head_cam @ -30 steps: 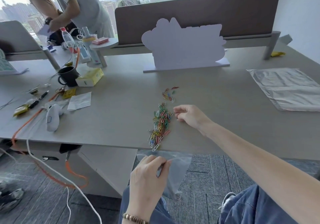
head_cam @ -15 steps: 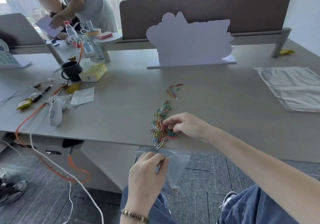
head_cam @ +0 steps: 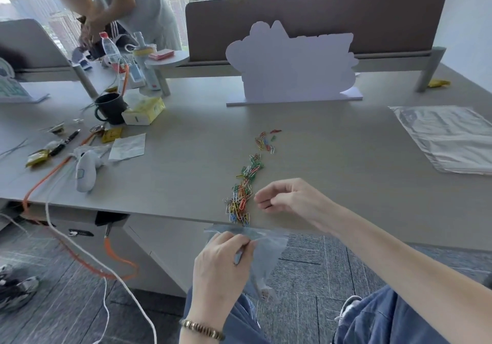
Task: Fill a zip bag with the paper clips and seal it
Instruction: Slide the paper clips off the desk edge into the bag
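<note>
Nearest, the left hand [head_cam: 223, 263] pinches the upper edge of the clear zip bag [head_cam: 266, 261] just below the near edge of the desk [head_cam: 332, 157]. The bag hangs down over the person's lap, and a few clips show faintly in its bottom corner; how many is hard to tell through the plastic. Whether its mouth gapes open cannot be made out, since the fingers cover much of the rim. A beaded bracelet [head_cam: 202, 329] circles that wrist.

Just above, the right hand [head_cam: 287, 197] hovers over the near edge with fingers curled inward. Whether any clips sit inside the curl is hidden. Half a second ago its fingertips were pressed into the pile; now it sits just to the right of the pile, lifted off it.

The paper clips [head_cam: 241, 200] lie in a long coloured trail from the near edge toward the middle of the desk, thickest at the near end, where they reach right to the edge over the bag. A small loose cluster lies at the far end.

A silvery foil bag [head_cam: 447, 141] lies flat at the right edge, cut off by the frame. A white cut-out board [head_cam: 292, 66] stands further back. At the left side sit a dark mug [head_cam: 110, 108], a yellow tissue pack [head_cam: 145, 110] and an orange cable [head_cam: 48, 176].
</note>
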`<state>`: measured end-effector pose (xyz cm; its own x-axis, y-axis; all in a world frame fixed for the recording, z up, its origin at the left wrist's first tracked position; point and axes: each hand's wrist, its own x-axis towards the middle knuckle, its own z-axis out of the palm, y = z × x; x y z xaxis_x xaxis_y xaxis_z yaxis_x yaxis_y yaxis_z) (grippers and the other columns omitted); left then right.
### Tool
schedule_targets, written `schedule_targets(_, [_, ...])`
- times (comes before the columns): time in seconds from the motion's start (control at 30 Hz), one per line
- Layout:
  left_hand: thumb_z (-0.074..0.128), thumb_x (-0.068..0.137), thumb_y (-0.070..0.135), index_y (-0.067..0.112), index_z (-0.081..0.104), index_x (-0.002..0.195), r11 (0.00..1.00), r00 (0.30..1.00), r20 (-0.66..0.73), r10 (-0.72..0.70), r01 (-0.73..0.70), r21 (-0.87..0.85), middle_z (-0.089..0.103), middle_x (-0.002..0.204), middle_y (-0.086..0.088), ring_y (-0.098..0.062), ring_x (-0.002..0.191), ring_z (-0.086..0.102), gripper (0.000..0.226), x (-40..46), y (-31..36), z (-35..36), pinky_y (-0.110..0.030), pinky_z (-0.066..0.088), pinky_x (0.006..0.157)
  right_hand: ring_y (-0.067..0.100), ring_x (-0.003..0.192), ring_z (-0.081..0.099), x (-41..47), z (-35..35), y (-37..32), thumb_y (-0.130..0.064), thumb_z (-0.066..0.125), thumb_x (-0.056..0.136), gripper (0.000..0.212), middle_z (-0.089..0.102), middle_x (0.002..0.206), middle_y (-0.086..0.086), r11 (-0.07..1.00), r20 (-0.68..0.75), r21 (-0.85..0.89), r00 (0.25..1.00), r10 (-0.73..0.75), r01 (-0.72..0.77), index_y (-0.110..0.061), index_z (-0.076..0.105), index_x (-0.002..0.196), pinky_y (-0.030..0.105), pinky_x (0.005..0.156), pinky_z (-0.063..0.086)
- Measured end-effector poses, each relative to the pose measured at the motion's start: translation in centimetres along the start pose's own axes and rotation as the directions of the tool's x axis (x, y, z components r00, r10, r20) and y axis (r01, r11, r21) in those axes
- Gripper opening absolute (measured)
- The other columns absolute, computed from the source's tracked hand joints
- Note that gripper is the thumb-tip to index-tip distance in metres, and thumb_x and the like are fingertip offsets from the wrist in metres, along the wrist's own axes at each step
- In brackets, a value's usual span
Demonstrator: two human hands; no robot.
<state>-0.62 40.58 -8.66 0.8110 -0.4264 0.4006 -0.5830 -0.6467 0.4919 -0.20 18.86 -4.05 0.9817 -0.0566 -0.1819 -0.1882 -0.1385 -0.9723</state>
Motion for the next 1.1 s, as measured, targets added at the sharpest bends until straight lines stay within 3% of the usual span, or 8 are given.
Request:
schedule_targets(0.1, [0.072, 0.084, 0.035, 0.027, 0.069, 0.072, 1.0, 1.0, 0.003, 0.004, -0.004, 0.002, 0.061, 0.069, 0.017, -0.004, 0.065, 0.054, 0.015, 0.0, -0.1, 0.0, -0.024, 0.049, 0.053, 0.03, 0.108, 0.07, 0.6, -1.1, 0.3, 0.013, 0.044, 0.091, 0.033, 0.074, 0.109, 0.02, 1.0, -0.129, -0.012, 0.992, 0.006, -0.008, 0.003, 0.074, 0.103, 0.03, 0.095, 0.058])
schedule_targets(0.23, [0.071, 0.084, 0.037, 0.028, 0.069, 0.071, 1.0, 1.0, 0.003, 0.003, -0.003, 0.008, 0.059, 0.067, 0.018, -0.003, 0.063, 0.052, 0.016, 0.0, 0.1, -0.1, -0.02, 0.045, 0.052, 0.025, 0.107, 0.07, 2.7, -1.3, -0.1, 0.012, 0.044, 0.091, 0.037, 0.074, 0.106, 0.009, 0.991, -0.189, -0.131, 0.982, -0.016, -0.009, -0.004, 0.073, 0.107, 0.031, 0.098, 0.056])
schedule_targets(0.43, [0.072, 0.084, 0.036, 0.029, 0.068, 0.072, 1.0, 1.0, 0.021, 0.01, -0.01, 0.018, 0.059, 0.068, 0.02, -0.002, 0.064, 0.053, 0.015, -0.2, 0.0, -0.2, -0.015, 0.042, 0.053, 0.021, 0.119, 0.064, 6.5, 1.4, -1.2, 0.013, 0.043, 0.093, 0.043, 0.068, 0.126, 0.011, 0.953, -0.035, -0.302, 0.999, -0.036, 0.024, -0.002, 0.065, 0.126, 0.031, 0.104, 0.05])
schedule_targets(0.6, [0.07, 0.085, 0.038, 0.03, 0.069, 0.072, 1.0, 1.0, 0.022, 0.004, -0.005, 0.024, 0.058, 0.069, 0.021, -0.001, 0.064, 0.05, 0.015, -0.2, -0.1, -0.2, -0.005, 0.031, 0.056, 0.015, 0.118, 0.065, 6.1, 1.4, -1.1, 0.011, 0.048, 0.09, 0.042, 0.073, 0.122, 0.006, 0.917, 0.061, -0.392, 0.996, -0.059, 0.078, -0.009, 0.072, 0.118, 0.03, 0.109, 0.046])
schedule_targets(0.77, [0.071, 0.085, 0.036, 0.029, 0.07, 0.074, 1.0, 1.0, 0.018, 0.008, -0.008, 0.022, 0.06, 0.069, 0.018, -0.003, 0.064, 0.053, 0.013, 0.0, -0.2, -0.1, -0.018, 0.044, 0.053, 0.01, 0.103, 0.071, 4.2, 0.9, -0.6, 0.01, 0.047, 0.09, 0.041, 0.077, 0.109, -0.001, 0.966, 0.161, -0.25, 0.987, -0.026, 0.066, -0.011, 0.077, 0.108, 0.025, 0.095, 0.055])
schedule_targets(0.87, [0.073, 0.084, 0.034, 0.027, 0.071, 0.074, 1.0, 1.0, 0.024, 0.008, -0.009, 0.023, 0.061, 0.069, 0.018, -0.002, 0.064, 0.054, 0.012, 0.1, -0.3, -0.1, -0.021, 0.047, 0.053, 0.014, 0.097, 0.071, 4.6, 0.6, -0.9, 0.007, 0.048, 0.092, 0.037, 0.076, 0.106, -0.002, 0.97, 0.084, -0.227, 0.994, -0.071, 0.088, -0.011, 0.077, 0.107, 0.022, 0.085, 0.056])
schedule_targets(0.97, [0.071, 0.085, 0.036, 0.028, 0.07, 0.073, 1.0, 1.0, 0.028, 0.006, -0.006, 0.021, 0.06, 0.068, 0.017, -0.003, 0.065, 0.055, 0.015, 0.2, -0.2, -0.2, -0.022, 0.047, 0.053, 0.0, 0.09, 0.062, 6.0, 1.0, -1.4, 0.005, 0.048, 0.094, 0.037, 0.07, 0.102, -0.015, 0.951, 0.036, -0.285, 0.992, -0.117, 0.123, -0.012, 0.073, 0.116, 0.013, 0.075, 0.046])
schedule_targets(1.1, [0.072, 0.085, 0.035, 0.028, 0.07, 0.074, 1.0, 0.999, 0.033, -0.003, 0.002, 0.018, 0.06, 0.069, 0.017, -0.003, 0.066, 0.057, 0.013, 0.2, -0.5, -0.2, -0.024, 0.049, 0.054, 0.007, 0.115, 0.055, 7.4, 2.2, -1.5, 0.01, 0.045, 0.094, 0.043, 0.065, 0.131, 0.005, 0.94, 0.116, -0.32, 0.989, -0.088, 0.121, -0.004, 0.062, 0.13, -0.002, 0.082, 0.039])
